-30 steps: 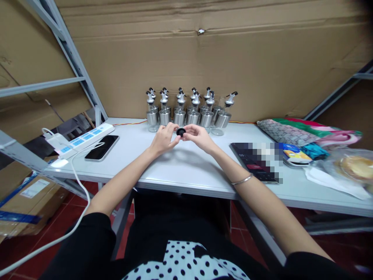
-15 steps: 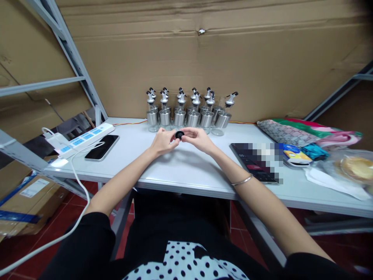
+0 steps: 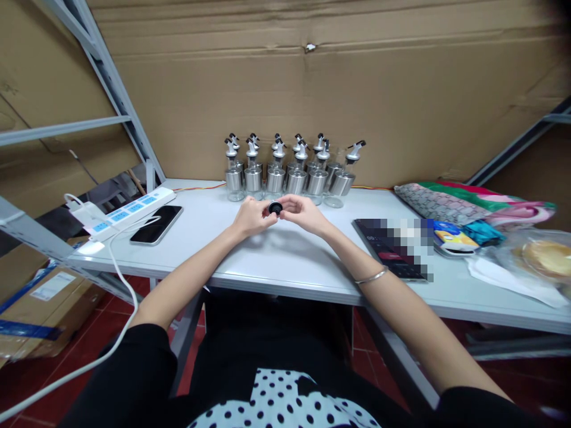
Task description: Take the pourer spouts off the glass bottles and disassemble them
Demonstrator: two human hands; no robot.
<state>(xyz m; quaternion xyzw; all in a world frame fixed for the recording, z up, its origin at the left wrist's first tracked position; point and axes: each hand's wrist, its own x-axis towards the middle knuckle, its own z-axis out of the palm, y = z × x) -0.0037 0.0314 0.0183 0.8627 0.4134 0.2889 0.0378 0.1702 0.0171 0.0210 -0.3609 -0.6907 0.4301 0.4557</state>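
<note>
1 black round pc (image 3: 276, 208), held over mid-table (image 3: 289, 258), betw. front & back edges. L hand (image 3: 253, 216): fingers pinched on its L side. R hand (image 3: 305, 214): fingers drawn in narrow, tips gripping its R side. 1 bangle (image 3: 373, 275) on R forearm.

Beyond, twd back edge: bottles (image 3: 297, 181), glass w/ metal sleeves, 2 rows. Front row 6, all w/ pour spouts; the one at R end leans. Back row partly hidden, 5 spouts clear; exact total can't tell.

L end of table: 1 white pwr strip (image 3: 129, 213), blue socket panels; 1 phone (image 3: 157, 226), dark screen.

R of R hand: 1 device (image 3: 381, 252) by front edge, "00:" legible, rest pixelated. Then 1 blue/yellow pkt (image 3: 455, 235), brand unreadable; 1 white paper (image 3: 513, 280); 1 clear bag (image 3: 546, 255) w/ round food inside, R end; patterned cloth (image 3: 446, 202) nr back edge.

Floor, L: carton (image 3: 49, 309), 1 white label (image 3: 53, 287), print too small.
</note>
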